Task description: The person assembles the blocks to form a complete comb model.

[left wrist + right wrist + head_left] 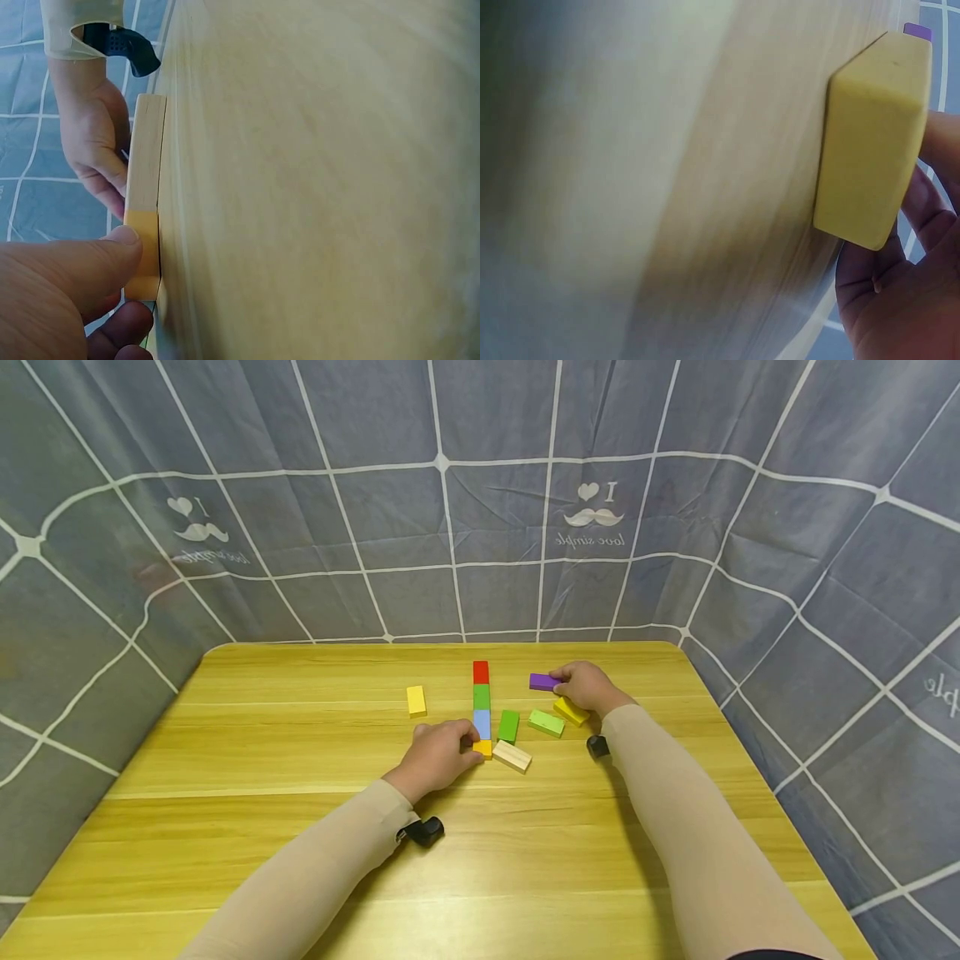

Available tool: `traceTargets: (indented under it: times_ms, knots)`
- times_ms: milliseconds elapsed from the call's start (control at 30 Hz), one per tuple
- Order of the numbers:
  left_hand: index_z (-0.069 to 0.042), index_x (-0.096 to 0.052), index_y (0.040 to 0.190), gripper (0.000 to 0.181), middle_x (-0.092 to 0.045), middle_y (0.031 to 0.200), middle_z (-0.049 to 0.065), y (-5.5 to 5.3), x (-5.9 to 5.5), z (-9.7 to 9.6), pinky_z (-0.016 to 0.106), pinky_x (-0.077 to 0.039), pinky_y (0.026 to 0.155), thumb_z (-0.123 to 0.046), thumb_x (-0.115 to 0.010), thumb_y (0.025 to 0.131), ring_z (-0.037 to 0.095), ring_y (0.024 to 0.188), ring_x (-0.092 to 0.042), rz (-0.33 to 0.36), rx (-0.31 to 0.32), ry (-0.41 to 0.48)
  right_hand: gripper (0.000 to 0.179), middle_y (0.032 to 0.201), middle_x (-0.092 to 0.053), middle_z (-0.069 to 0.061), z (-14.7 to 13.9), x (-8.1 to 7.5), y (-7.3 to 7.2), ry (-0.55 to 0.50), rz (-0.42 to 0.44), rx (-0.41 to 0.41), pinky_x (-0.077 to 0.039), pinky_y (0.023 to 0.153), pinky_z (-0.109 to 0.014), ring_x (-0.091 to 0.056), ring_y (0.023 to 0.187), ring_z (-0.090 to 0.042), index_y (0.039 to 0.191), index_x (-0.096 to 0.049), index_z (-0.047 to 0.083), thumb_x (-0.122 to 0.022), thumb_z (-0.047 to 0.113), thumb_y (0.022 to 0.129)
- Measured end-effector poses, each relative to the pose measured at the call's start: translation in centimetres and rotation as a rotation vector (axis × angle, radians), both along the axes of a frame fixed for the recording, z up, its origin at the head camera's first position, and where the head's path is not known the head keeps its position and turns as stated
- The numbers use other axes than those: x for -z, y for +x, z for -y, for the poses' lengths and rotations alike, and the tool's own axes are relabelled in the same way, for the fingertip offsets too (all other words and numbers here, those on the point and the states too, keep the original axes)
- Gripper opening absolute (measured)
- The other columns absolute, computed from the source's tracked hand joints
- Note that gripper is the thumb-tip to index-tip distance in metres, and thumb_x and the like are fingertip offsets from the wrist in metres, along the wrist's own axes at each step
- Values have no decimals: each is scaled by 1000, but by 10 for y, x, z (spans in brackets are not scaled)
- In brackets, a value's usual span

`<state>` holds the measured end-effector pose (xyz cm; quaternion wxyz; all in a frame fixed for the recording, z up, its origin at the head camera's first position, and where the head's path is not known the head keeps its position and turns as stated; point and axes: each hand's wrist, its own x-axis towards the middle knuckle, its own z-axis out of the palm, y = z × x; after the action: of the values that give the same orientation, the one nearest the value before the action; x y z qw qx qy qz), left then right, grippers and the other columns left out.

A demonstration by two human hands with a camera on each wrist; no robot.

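A row of blocks runs away from me on the table: an orange block (pixel 483 749) nearest, then a light blue block (pixel 482 724), a green block (pixel 482 697) and a red block (pixel 481 672) at the far end. My left hand (pixel 437 755) pinches the orange block between thumb and fingers; the left wrist view shows the thumb against its side. Farther right, my right hand (pixel 590 687) holds the right end of a purple block (pixel 543 682) between thumb and fingers. A yellow block (pixel 874 142) lies just under that hand, large in the right wrist view.
Between the hands lie a dark green block (pixel 508 726), a light green block (pixel 547 723) and a plain wooden block (pixel 512 757). Left of the row is another yellow block (pixel 416 701). A grey checked curtain (pixel 495 518) hangs behind the wooden table (pixel 285 727).
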<state>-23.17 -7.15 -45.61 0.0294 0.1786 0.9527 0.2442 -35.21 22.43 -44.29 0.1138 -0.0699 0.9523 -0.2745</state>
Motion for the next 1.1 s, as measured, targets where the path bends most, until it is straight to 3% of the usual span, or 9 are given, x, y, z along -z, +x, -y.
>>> traceTargets:
  times_ms: [367, 633, 867, 1100]
  knots:
    - [-17, -72, 115, 28, -77, 109, -1, 0, 0, -1, 45, -37, 95, -35, -80, 95, 17, 104, -71, 1, -5, 3, 43, 147, -63, -20, -1, 0, -1, 15, -8, -2, -47, 111, -47, -60, 118, -30, 148, -61, 9, -63, 19, 106]
    - [-17, -72, 114, 28, -77, 109, -1, -1, -1, -1, 46, -37, 97, -35, -80, 95, 18, 105, -71, 10, -7, -4, 43, 147, -63, -19, -1, 0, -1, 17, -13, -3, -45, 114, -48, -60, 124, -32, 148, -61, 9, -63, 19, 106]
    - [-17, -72, 113, 27, -76, 107, -1, 0, 0, -1, 46, -37, 96, -35, -80, 95, 17, 102, -70, 12, -11, -1, 43, 149, -62, -20, -1, 0, -1, 29, -13, -18, -42, 120, -51, -58, 136, -35, 148, -61, 8, -62, 19, 107]
    - [-17, -72, 112, 27, -75, 101, -2, 0, 0, -1, 45, -37, 94, -36, -80, 95, 15, 94, -67, 3, -8, -8, 42, 147, -63, -19, -1, 0, 0, -2, -1, -2, -43, 118, -49, -59, 133, -34, 148, -62, 8, -62, 18, 107]
